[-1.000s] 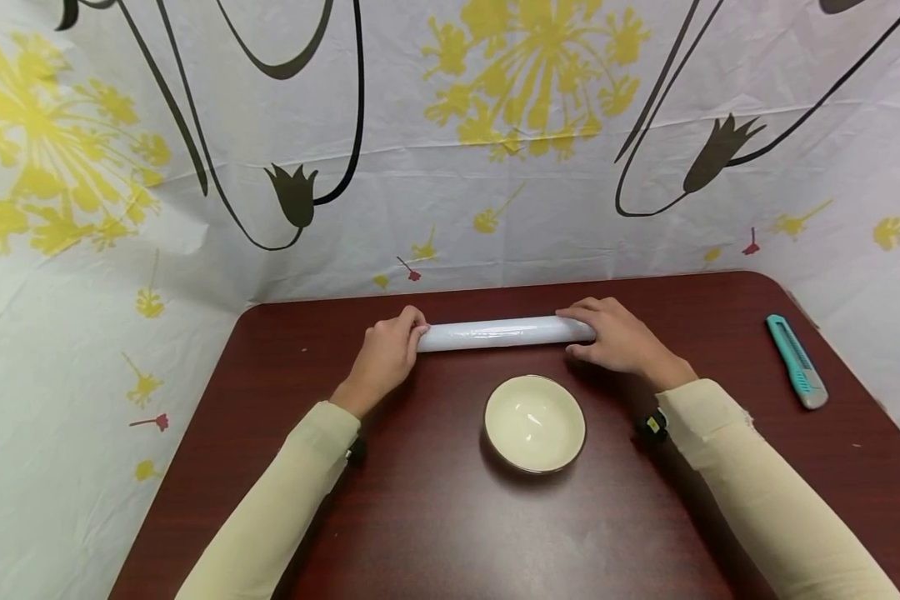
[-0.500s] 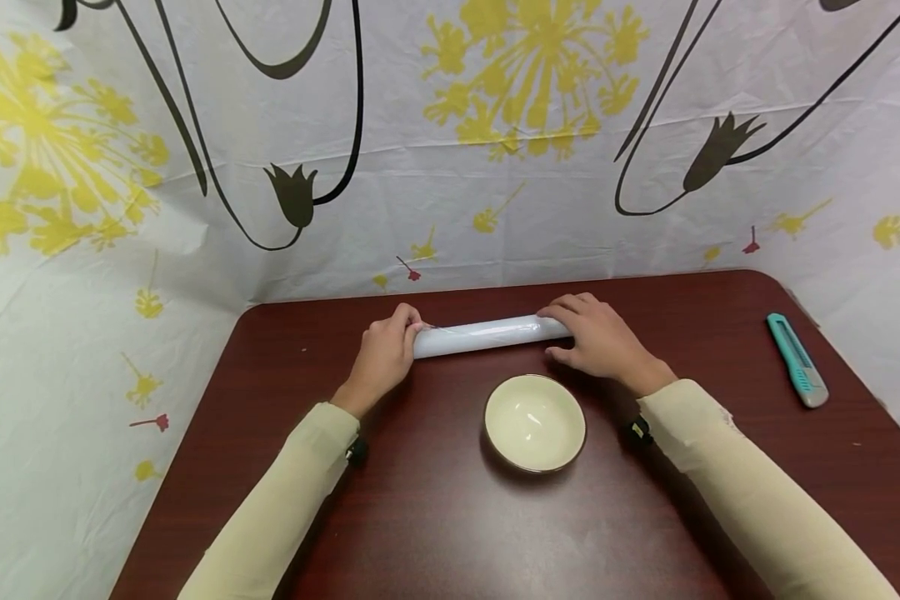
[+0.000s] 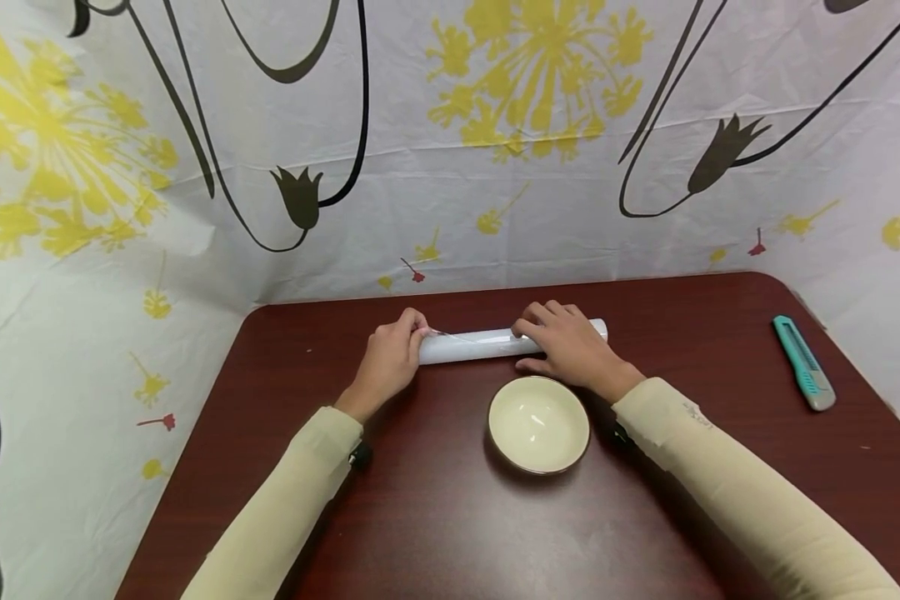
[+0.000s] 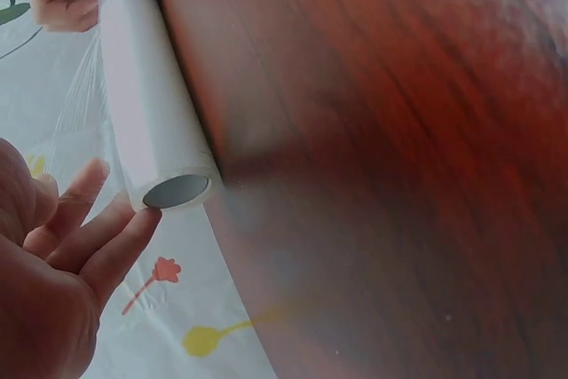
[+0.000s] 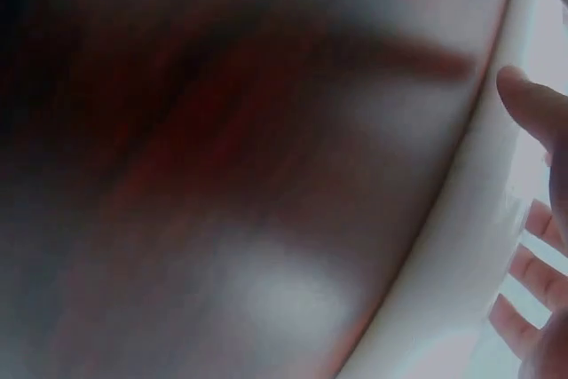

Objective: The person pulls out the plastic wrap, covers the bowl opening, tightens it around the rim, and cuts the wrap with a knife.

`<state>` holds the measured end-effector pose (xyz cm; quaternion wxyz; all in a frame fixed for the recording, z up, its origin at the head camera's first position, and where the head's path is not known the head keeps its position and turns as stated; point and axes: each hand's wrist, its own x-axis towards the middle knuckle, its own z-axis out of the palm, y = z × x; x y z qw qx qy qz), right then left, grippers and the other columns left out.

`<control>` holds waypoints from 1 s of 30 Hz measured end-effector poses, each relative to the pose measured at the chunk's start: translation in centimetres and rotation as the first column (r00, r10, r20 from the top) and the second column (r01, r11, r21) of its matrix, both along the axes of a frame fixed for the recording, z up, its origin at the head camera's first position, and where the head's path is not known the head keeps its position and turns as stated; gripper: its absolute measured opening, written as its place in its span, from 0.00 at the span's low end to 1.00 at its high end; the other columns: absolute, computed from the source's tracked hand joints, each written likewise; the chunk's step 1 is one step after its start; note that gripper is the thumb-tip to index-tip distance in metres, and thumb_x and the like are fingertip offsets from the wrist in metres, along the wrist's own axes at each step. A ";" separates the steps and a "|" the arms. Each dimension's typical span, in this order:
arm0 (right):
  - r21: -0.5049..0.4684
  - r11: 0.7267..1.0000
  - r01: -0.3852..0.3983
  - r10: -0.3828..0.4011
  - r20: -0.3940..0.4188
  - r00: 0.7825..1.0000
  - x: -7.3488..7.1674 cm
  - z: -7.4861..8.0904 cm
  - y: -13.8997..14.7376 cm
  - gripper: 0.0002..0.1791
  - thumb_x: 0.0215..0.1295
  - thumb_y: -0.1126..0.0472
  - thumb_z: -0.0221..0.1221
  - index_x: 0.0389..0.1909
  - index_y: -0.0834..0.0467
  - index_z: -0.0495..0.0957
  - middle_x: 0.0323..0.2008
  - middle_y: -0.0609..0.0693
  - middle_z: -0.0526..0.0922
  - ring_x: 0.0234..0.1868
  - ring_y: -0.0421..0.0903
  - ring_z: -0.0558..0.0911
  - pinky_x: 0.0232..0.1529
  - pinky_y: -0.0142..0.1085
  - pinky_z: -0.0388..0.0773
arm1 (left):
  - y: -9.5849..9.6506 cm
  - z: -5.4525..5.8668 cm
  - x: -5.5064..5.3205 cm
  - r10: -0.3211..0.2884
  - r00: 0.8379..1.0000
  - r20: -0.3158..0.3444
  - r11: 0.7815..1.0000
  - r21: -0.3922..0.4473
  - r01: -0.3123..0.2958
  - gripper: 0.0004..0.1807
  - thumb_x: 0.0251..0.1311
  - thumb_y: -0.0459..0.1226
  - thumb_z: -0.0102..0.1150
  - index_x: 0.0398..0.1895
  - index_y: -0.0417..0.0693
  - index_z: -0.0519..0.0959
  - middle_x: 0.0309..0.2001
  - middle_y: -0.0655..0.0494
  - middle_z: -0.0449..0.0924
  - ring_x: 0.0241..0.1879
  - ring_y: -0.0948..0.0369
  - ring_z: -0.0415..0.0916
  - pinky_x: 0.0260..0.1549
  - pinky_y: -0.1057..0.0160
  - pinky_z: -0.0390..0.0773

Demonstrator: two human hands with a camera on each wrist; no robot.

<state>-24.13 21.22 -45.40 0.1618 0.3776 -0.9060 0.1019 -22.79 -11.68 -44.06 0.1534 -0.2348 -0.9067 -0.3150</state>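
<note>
A white roll of plastic wrap lies across the back of the table, its hollow end facing the left wrist camera. My left hand is at its left end, thumb and index finger pinching the loose edge of film. Creased clear film stretches from the roll toward those fingers; other left fingertips touch the roll's end. My right hand rests over the roll right of its middle, fingers bent on top, thumb on the near side. A cream bowl with a brown rim stands just in front of the roll.
A teal box cutter lies near the table's right edge. The dark red table meets a white patterned sheet hanging at the back and sides.
My right hand has slid left along the roll, uncovering its right end. A line of lifted film now shows by my left fingers. The left hand has barely moved.
</note>
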 end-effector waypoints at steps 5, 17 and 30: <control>0.009 0.999 -0.032 0.032 -0.089 0.996 0.1 -0.2 -0.3 0.25 0.63 0.43 0.79 0.45 0.53 0.79 0.44 0.53 0.76 0.43 0.58 0.77 0.40 0.51 0.76 | 0.3 0.0 0.3 -0.008 1.000 0.029 1.000 0.003 0.008 0.04 0.82 0.36 0.59 0.47 0.43 0.77 0.46 0.48 0.92 0.40 0.51 0.88 0.42 0.49 0.87; 0.045 0.992 -0.121 0.126 -0.108 0.986 0.6 0.4 0.3 0.13 0.66 0.58 0.77 0.41 0.51 0.81 0.45 0.51 0.79 0.40 0.54 0.77 0.32 0.46 0.74 | 0.6 0.3 0.8 -0.023 0.995 0.102 1.000 0.007 0.022 0.05 0.83 0.37 0.58 0.49 0.44 0.77 0.47 0.48 0.91 0.40 0.51 0.87 0.43 0.50 0.86; 0.070 0.984 -0.161 0.173 -0.219 0.960 0.6 0.2 0.4 0.04 0.64 0.68 0.68 0.35 0.60 0.82 0.43 0.53 0.80 0.39 0.53 0.76 0.34 0.45 0.77 | 1.3 0.7 1.1 -0.034 0.988 0.148 0.999 -0.005 0.036 0.05 0.83 0.38 0.59 0.50 0.46 0.77 0.45 0.50 0.90 0.36 0.55 0.84 0.41 0.53 0.84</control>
